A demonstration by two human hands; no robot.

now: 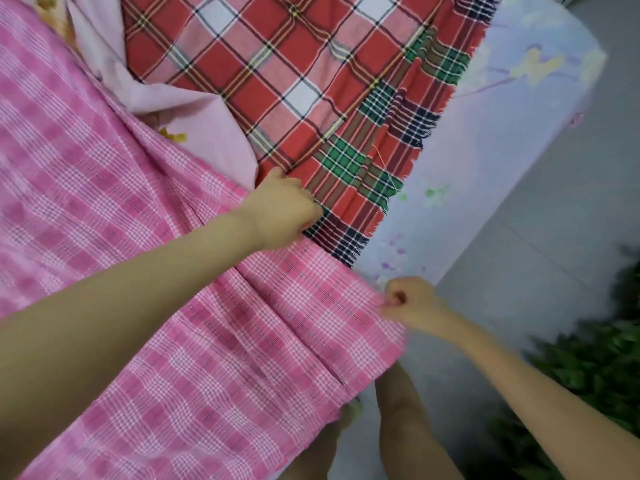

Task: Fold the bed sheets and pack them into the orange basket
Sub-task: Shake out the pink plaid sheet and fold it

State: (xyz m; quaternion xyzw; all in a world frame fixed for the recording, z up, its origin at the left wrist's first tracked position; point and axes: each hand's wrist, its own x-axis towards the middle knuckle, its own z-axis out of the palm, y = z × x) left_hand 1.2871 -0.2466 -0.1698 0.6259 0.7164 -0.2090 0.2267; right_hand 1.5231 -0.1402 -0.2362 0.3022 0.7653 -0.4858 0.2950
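Left arm stretched straight across the pink checked sheet (145,188). Left hand (280,213) is knuckles up, its grip curled onto that sheet's far edge, where it overlaps the red plaid sheet (277,74). Right hand (410,303) sits lower, at the side of the bed (502,140), its grip pinching the pink sheet's corner. I see the pink sheet spread over the bed, pleated between both hands.

Blurred green mass (588,368), perhaps foliage; pink sheet (104,168) runs off-frame.
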